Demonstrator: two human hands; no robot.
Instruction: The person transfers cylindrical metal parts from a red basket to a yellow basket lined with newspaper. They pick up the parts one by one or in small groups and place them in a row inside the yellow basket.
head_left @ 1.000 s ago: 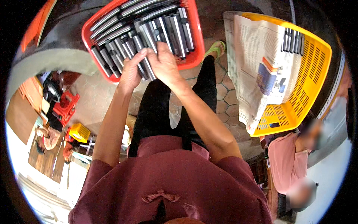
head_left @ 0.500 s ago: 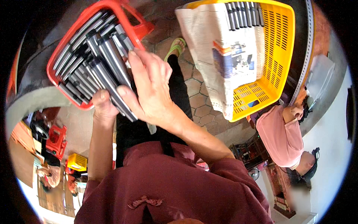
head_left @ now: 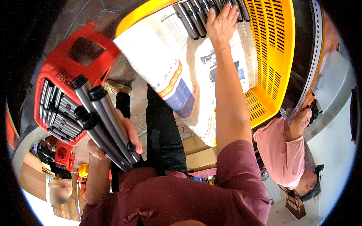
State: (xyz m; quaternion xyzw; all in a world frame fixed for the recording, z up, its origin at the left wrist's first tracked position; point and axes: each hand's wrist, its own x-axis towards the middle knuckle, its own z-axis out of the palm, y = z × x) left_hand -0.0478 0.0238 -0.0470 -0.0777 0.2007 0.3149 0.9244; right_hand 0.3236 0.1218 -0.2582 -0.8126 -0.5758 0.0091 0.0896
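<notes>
My left hand (head_left: 130,133) is closed around a bundle of several silvery metal tubes (head_left: 109,120) with black ends, tilted in front of my lap. Its thumb side shows on the left of the bundle and its fingertips on the right. Stretched over the yellow basket (head_left: 279,75), my right hand (head_left: 221,28) has its fingers apart on a row of similar tubes (head_left: 190,22). These lie side by side on printed newspaper (head_left: 158,49) at the basket's far end. My right fingers hide part of the row.
A red plastic basket (head_left: 41,109) at left holds many more tubes, beside a red plastic stool (head_left: 90,37). Cardboard (head_left: 200,154) lies beneath the yellow basket's near end. At right sits a person in a pink shirt (head_left: 281,150), near a perforated metal strip (head_left: 315,56).
My right hand has left the bundle and moved right to the row in the yellow basket. My left hand has brought the bundle lower, away from the red basket. The view has shifted right.
</notes>
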